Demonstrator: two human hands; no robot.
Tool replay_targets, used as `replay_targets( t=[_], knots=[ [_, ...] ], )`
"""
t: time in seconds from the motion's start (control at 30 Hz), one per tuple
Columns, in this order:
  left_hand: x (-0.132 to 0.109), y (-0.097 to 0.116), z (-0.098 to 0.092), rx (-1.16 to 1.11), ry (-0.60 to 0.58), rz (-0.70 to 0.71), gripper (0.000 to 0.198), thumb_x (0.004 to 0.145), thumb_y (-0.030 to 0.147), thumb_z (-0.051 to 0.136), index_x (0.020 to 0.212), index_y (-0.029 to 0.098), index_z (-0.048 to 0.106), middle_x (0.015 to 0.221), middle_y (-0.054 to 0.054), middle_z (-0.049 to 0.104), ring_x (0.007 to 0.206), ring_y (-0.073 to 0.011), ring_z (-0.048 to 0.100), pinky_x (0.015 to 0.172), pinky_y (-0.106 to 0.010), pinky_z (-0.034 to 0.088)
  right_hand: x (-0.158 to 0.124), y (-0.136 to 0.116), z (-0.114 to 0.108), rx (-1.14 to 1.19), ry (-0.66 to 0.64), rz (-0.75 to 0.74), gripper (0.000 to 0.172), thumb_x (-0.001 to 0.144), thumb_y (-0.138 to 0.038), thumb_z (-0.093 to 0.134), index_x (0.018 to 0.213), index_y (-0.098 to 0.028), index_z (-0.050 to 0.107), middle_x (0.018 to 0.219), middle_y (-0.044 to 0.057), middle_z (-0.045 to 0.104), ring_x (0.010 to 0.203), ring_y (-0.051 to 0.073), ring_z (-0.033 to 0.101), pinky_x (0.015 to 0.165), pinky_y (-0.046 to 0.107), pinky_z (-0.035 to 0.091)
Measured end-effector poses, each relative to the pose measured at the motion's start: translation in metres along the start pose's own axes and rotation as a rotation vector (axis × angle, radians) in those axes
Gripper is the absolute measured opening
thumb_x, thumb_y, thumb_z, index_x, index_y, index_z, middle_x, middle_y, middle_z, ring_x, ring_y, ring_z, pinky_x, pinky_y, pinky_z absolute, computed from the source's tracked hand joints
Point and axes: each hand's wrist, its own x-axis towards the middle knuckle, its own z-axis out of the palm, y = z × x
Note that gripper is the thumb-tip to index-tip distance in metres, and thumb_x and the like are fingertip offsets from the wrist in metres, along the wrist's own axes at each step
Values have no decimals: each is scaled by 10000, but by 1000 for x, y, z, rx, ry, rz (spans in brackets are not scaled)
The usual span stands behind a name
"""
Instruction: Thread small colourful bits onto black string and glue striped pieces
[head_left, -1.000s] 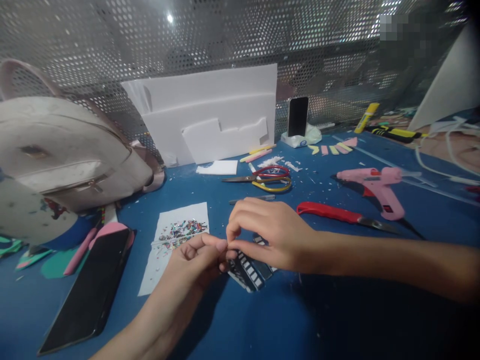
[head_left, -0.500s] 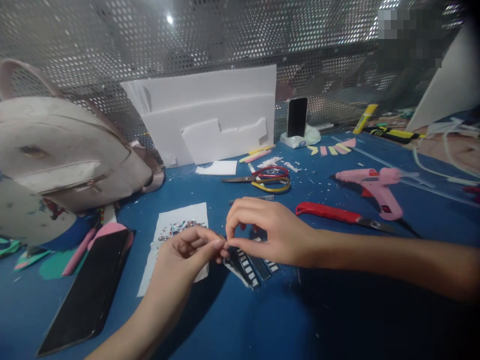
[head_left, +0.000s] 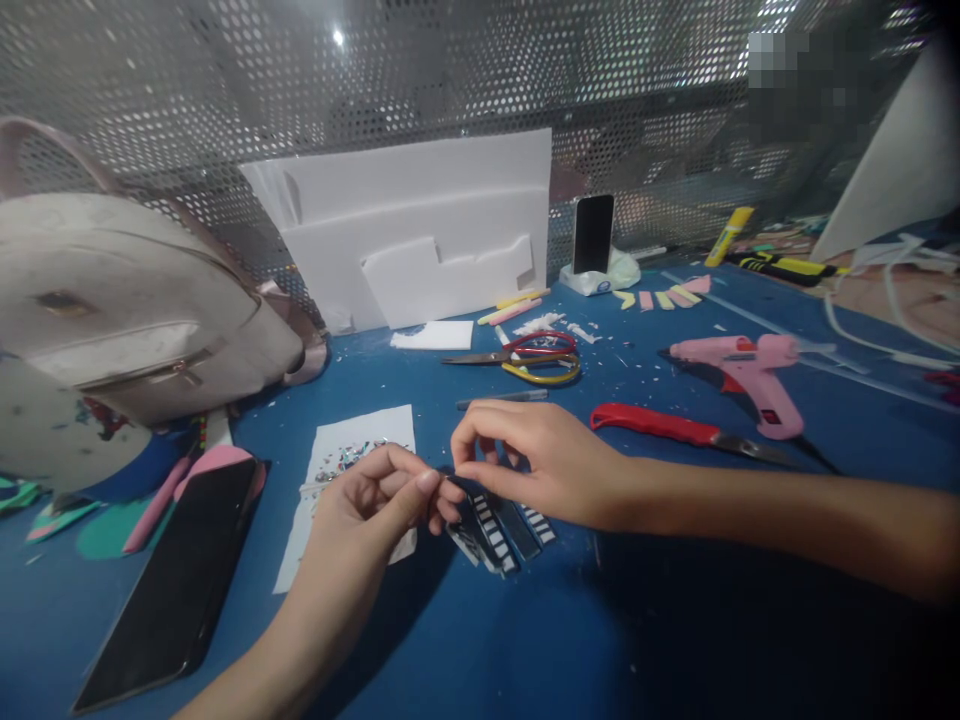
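My left hand (head_left: 379, 515) is closed in a pinch, thumb against forefinger; whatever sits between the tips is too small to make out. Facing it, with a narrow gap between, my right hand (head_left: 547, 465) also has thumb and forefinger pressed together, and its contents cannot be made out. Beneath the fingers lies a dark piece with black-and-white striped edges (head_left: 495, 540), partly covered by the hands. Behind my left hand a white sheet (head_left: 296, 545) carries many small shiny bits (head_left: 341, 455). A thin grey pen-like stick (head_left: 517, 398) lies just beyond my right hand.
Scissors (head_left: 517, 358) lie ahead, with a red-handled knife (head_left: 660, 425) and pink glue gun (head_left: 739, 365) to the right. On the left are a black phone-like slab (head_left: 172, 580) and a pale backpack (head_left: 150, 300). White boards (head_left: 420, 190) and a small phone (head_left: 593, 235) stand behind.
The two hands' fingertips have drawn slightly apart, with the left fingertips shifting a little left and up. Nothing else on the table has visibly moved.
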Motion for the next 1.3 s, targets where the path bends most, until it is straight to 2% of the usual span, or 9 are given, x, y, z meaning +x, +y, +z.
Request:
replay_targets(
  t=[0.2, 0.37, 0.67, 0.83, 1.13, 1.3],
  knots=[
    [0, 2, 3, 0, -20, -22, 191, 808, 270, 720, 709, 146, 614, 649, -20, 696, 574, -92, 592, 562, -158, 473, -1, -1, 0, -60, 32, -76, 54, 937, -212, 535, 899, -177, 550, 900, -6, 603, 743, 94, 504, 664, 221, 368],
    [-1, 0, 3, -3, -9, -21, 206, 774, 291, 750, 692, 139, 636, 597, -7, 668, 536, -81, 567, 535, -145, 443, -3, -3, 1, -87, 33, -168, 82, 944, -229, 536, 896, -165, 553, 869, 8, 604, 780, 111, 514, 693, 226, 370],
    [-1, -2, 0, 73, 66, -5, 175, 733, 283, 776, 701, 149, 669, 589, -15, 681, 530, -98, 562, 532, -170, 434, -6, -3, 4, -224, 50, -268, 134, 953, -230, 490, 895, -161, 589, 831, 12, 617, 740, 112, 521, 639, 225, 352],
    [-1, 0, 1, 82, 94, -21, 149, 743, 267, 763, 714, 153, 673, 594, -12, 685, 528, -93, 549, 533, -171, 424, -5, -2, 4, -174, 70, -235, 78, 918, -213, 530, 874, -170, 579, 812, -9, 610, 711, 93, 524, 617, 215, 347],
    [0, 0, 3, 28, 56, -31, 169, 728, 282, 774, 695, 146, 678, 601, -17, 686, 520, -96, 568, 518, -176, 438, -3, -1, 3, -67, 86, -99, 43, 896, -208, 594, 873, -182, 570, 850, -26, 607, 703, 76, 511, 618, 202, 353],
    [-1, 0, 3, 32, 80, -28, 167, 737, 274, 769, 692, 147, 669, 591, -15, 683, 520, -88, 557, 526, -166, 431, -4, -2, 4, -52, 87, -161, 40, 894, -195, 590, 866, -171, 573, 829, -21, 617, 713, 75, 534, 628, 197, 370]
  ],
)
